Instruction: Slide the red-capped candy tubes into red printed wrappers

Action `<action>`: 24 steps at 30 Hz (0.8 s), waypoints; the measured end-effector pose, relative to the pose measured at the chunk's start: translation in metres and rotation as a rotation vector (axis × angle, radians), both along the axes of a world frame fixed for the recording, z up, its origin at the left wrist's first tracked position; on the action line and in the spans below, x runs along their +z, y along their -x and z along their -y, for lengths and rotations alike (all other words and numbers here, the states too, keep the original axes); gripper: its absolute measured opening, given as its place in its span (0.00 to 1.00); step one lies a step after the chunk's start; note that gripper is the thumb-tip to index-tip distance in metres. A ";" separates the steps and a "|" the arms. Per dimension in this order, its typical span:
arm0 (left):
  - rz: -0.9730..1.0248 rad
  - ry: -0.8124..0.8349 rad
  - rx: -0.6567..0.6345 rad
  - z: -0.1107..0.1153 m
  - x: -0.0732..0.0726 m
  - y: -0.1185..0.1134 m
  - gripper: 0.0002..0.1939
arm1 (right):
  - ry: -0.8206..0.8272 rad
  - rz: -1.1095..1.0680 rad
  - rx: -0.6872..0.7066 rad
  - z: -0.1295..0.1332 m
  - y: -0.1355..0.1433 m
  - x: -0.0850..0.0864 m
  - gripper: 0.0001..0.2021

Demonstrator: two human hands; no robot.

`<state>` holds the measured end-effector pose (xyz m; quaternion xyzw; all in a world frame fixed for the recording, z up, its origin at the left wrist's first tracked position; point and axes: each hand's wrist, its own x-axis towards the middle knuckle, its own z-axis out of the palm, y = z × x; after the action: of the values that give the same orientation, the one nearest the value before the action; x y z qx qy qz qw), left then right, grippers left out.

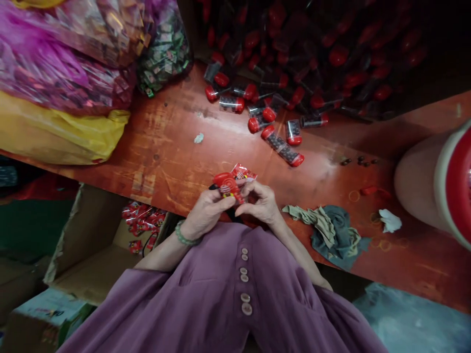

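Note:
A small red plastic toy point(225, 183) with yellow and black parts is between my hands, over the front edge of the table. My left hand point(208, 211), with a green bead bracelet at the wrist, is closed round its lower left side. The fingers of my right hand point(260, 200) are bent at the toy's right side, thumb and fingertips near its lower end; whether they pinch something there is too small to tell. Just behind the toy shows a shiny red printed wrapper point(243, 172).
Capped tubes point(282, 146) of dark balls lie behind my hands, before a large dark heap of them. Filled bags point(66, 137) stand back left. An open carton point(88, 245) holds red packets. Rags point(333, 233), rubber bands and a large tub point(423, 179) are at the right.

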<state>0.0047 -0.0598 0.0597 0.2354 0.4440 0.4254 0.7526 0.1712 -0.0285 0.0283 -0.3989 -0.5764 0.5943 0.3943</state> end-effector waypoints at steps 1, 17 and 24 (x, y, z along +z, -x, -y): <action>-0.073 0.001 -0.008 0.008 0.003 0.016 0.19 | -0.047 0.055 0.049 0.001 -0.004 0.004 0.24; -1.672 -0.633 -0.335 0.055 0.032 0.161 0.08 | -0.645 0.926 0.034 0.007 -0.030 -0.035 0.13; -1.342 -1.194 -0.450 -0.038 -0.019 0.017 0.19 | -0.623 0.888 0.026 0.002 -0.030 -0.032 0.12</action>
<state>-0.0119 -0.0219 0.0407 0.8618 0.4380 0.2022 0.1567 0.2010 -0.0302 -0.0034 -0.4688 -0.8413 0.1746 0.2050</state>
